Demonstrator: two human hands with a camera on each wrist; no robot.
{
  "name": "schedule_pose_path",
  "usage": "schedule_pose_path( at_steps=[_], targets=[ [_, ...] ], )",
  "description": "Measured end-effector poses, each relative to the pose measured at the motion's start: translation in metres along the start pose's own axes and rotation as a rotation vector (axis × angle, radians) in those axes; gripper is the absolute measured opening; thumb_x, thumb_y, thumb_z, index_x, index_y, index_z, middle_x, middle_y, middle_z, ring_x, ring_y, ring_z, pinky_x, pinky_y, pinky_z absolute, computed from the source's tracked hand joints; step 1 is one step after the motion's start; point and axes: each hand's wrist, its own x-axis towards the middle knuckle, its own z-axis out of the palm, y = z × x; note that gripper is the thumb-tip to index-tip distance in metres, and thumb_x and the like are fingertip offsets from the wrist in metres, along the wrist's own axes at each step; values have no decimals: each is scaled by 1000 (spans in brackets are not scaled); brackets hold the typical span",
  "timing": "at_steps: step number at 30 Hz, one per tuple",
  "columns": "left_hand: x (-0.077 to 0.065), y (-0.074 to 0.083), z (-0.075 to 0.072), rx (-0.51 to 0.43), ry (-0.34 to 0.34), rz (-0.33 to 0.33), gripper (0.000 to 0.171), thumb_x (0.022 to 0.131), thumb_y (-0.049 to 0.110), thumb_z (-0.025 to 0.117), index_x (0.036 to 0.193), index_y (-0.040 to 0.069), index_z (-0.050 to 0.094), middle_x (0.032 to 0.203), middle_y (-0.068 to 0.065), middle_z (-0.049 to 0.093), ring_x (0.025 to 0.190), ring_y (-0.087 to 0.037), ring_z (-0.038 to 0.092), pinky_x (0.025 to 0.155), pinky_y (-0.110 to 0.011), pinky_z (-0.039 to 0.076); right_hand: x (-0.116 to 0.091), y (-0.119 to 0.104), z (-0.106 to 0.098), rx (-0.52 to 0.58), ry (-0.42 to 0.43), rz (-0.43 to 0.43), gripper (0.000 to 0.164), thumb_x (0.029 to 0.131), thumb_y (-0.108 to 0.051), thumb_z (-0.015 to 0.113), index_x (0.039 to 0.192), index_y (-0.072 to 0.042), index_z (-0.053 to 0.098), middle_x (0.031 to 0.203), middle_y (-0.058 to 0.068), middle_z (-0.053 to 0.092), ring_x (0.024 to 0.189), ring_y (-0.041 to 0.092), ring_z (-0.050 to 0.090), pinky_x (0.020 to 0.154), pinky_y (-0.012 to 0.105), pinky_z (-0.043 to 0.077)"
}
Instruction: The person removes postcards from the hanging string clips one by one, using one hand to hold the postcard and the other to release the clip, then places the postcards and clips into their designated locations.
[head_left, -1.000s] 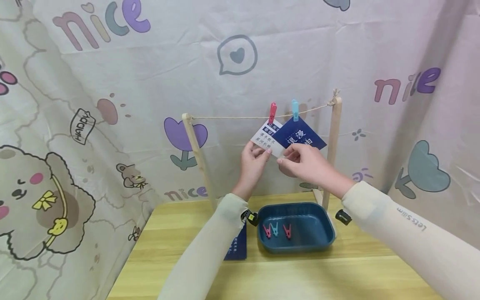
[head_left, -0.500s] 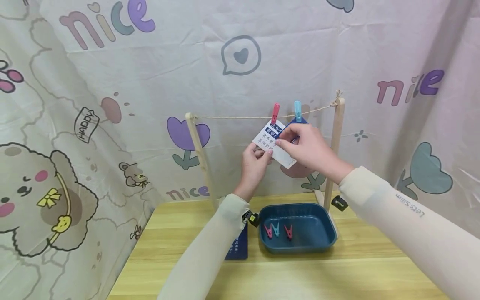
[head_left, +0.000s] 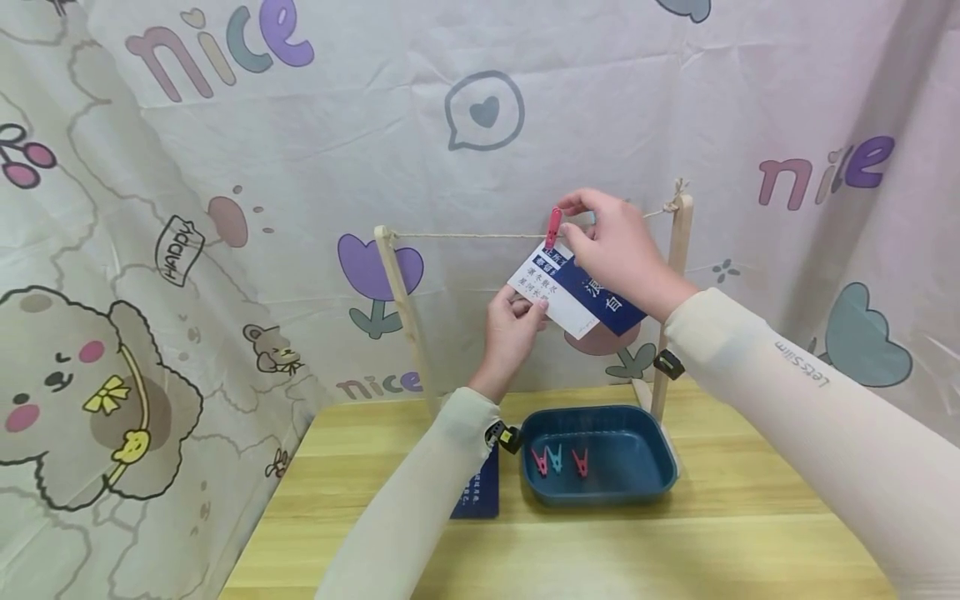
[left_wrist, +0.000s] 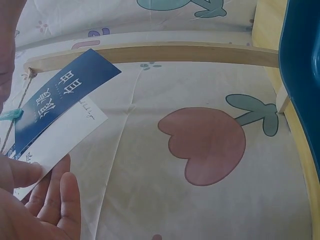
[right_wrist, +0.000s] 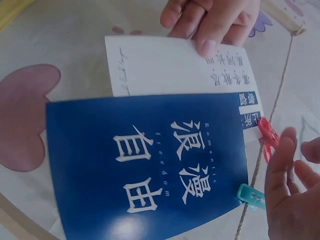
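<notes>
Seen from the head view, a white card (head_left: pixel 545 287) is hung by a red peg (head_left: pixel 553 227) from a string (head_left: pixel 465 236) stretched between two wooden posts. The card's lower left corner is pinched between the thumb and fingers of the left hand (head_left: pixel 513 329). The right hand (head_left: pixel 618 254) is raised to the string just right of the red peg, its fingers curled towards the peg; whether the peg is actually gripped cannot be told. A blue card (head_left: pixel 603 296) is hung behind the white one, partly covered by that hand. Below, on the table (head_left: pixel 675 542), a dark blue tray (head_left: pixel 663 467) is set, with three small pegs lying inside it. A dark blue booklet (head_left: pixel 476 496) is laid flat just left of the tray.

From the left wrist view, the white card (left_wrist: pixel 60 137) is seen held at its edge by the left fingers (left_wrist: pixel 22 172), with the blue card (left_wrist: pixel 60 97) overlapping it.

From the right wrist view, the blue card (right_wrist: pixel 145 165) is shown in front of the white card (right_wrist: pixel 170 67), a teal peg (right_wrist: pixel 251 196) clipped at its corner on the string. The right fingers (right_wrist: pixel 280 175) are held loosely curled just beside the red peg (right_wrist: pixel 268 136), apparently not closed on it.
</notes>
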Motion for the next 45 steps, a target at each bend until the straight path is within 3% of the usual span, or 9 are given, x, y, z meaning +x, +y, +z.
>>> schedule_pose_path(
  at_steps=[5, 15, 22, 31, 35, 38, 41, 43, 45],
  targets=[
    [-1, 0, -1, -4, -9, -12, 32, 100, -1, 74, 131, 0, 68, 111, -24, 80, 88, -32, 81, 73, -33, 69, 9, -2, 2, -26, -81, 47, 44, 113, -19, 54, 157, -13, 57, 153, 10, 64, 67, 28, 74, 52, 27, 55],
    [-1, 0, -1, -24, -11, -14, 33, 100, -2, 74, 132, -1, 67, 112, -25, 80, 87, -27, 81, 73, -32, 69, 21, -9, 10, -85, -106, 98, 44, 116, -19, 50, 158, -11, 55, 151, 15, 66, 61, 23, 73, 55, 30, 54],
    [0, 0, 0, -14, -15, -18, 33, 100, -1, 75, 132, 0, 67, 113, -24, 80, 87, -26, 81, 73, -33, 69, 25, -11, 15, 10, -84, 158, 37, 115, -13, 49, 149, -8, 63, 124, 13, 74, 58, 22, 68, 50, 26, 53],
    [1, 3, -2, -11, -10, -18, 36, 99, -1, 76, 134, 0, 67, 113, -22, 80, 88, -28, 81, 76, -37, 70, 26, -8, 17, 235, 5, 197, 30, 111, -5, 56, 138, 2, 66, 131, 22, 74, 48, 11, 56, 47, 22, 51],
    [3, 3, -3, -7, -18, -23, 38, 99, -1, 76, 136, 1, 67, 115, -22, 80, 90, -29, 81, 77, -37, 70, 26, -9, 17, 266, 36, 223, 27, 109, -5, 59, 134, 2, 67, 130, 21, 76, 47, 10, 53, 45, 20, 47],
    [3, 3, -4, -5, -22, -26, 39, 99, -1, 75, 137, 2, 67, 116, -22, 80, 91, -29, 81, 76, -35, 69, 25, -9, 16, 264, 50, 236, 25, 109, -6, 60, 133, 0, 66, 131, 18, 77, 63, 13, 65, 46, 20, 45],
    [3, 3, -3, 0, -22, -33, 38, 99, -1, 75, 137, 1, 67, 115, -22, 80, 89, -27, 81, 76, -36, 69, 25, -10, 16, 278, 62, 237, 23, 109, -5, 60, 131, 0, 64, 130, 17, 78, 92, 18, 76, 50, 20, 43],
    [2, 3, -3, -1, -20, -39, 38, 100, -1, 75, 136, 1, 67, 115, -22, 80, 88, -25, 80, 76, -38, 70, 25, -11, 16, 292, 78, 229, 22, 108, -4, 60, 129, 1, 63, 129, 18, 78, 109, 20, 78, 54, 19, 44],
    [2, 3, -3, 1, -20, -44, 37, 100, -1, 75, 136, 1, 66, 114, -22, 80, 87, -24, 80, 78, -42, 70, 25, -11, 16, 286, 98, 213, 20, 107, -2, 61, 126, 1, 64, 126, 18, 79, 116, 22, 78, 61, 17, 48]
  ],
)
